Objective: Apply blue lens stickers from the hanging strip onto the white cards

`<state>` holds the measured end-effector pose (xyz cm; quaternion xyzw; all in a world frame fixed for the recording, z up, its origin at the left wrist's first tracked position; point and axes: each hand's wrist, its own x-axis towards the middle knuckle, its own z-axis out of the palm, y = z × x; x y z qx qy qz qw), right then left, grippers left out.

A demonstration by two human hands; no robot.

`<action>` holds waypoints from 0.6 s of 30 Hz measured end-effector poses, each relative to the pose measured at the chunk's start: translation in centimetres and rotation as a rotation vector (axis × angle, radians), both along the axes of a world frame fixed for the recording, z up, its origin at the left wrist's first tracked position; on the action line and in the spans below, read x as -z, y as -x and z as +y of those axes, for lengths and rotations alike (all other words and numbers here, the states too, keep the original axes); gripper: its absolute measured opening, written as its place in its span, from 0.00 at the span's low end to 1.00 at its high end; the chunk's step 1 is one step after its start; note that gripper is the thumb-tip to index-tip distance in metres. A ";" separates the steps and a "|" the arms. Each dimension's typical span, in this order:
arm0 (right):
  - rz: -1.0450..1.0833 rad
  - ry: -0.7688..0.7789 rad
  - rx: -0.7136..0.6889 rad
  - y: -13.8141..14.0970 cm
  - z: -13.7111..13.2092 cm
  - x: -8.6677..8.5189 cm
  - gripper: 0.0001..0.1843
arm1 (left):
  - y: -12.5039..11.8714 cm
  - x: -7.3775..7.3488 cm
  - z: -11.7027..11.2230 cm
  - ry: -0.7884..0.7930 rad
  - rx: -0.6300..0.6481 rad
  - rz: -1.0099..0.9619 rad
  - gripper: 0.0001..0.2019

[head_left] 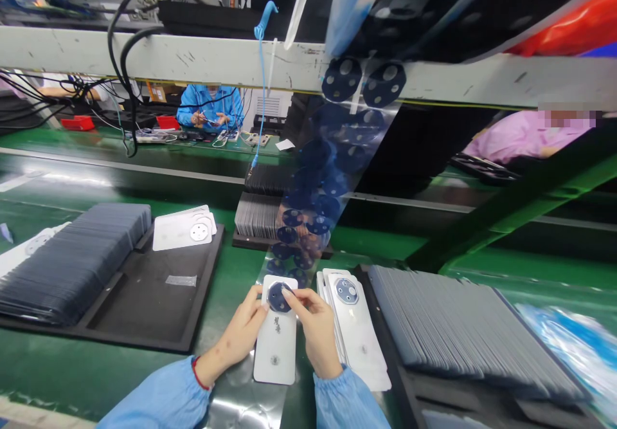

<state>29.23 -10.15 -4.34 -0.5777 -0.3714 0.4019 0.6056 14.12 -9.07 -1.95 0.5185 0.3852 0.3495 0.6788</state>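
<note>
A white phone back cover [276, 345] lies on the green bench in front of me, with a dark round camera ring at its top. My left hand [236, 339] grips its left edge near the top. My right hand [315, 329] holds the right side, its forefinger pressing on the dark round ring [278, 296]. A long clear film strip [313, 210] carrying several dark round rings runs from the cover up toward the camera. Just right of my right hand lies a fanned stack of white covers [359, 329].
A black tray [159, 287] on the left holds a long row of grey plates [77, 255] and a few white covers [186, 228]. Another black tray of grey plates [457, 326] sits on the right. Further plates [258, 213] stand behind. Across the line, a person in blue [209, 107] works.
</note>
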 end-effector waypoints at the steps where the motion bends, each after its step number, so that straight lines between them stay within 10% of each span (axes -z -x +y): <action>1: -0.001 0.000 0.001 0.0 0.0 0.0 0.15 | 0.0 0.0 0.0 -0.001 0.002 -0.002 0.20; 18: 0.007 0.040 -0.009 -0.1 0.0 -0.3 0.15 | 0.1 0.5 0.1 -0.015 -0.001 0.008 0.20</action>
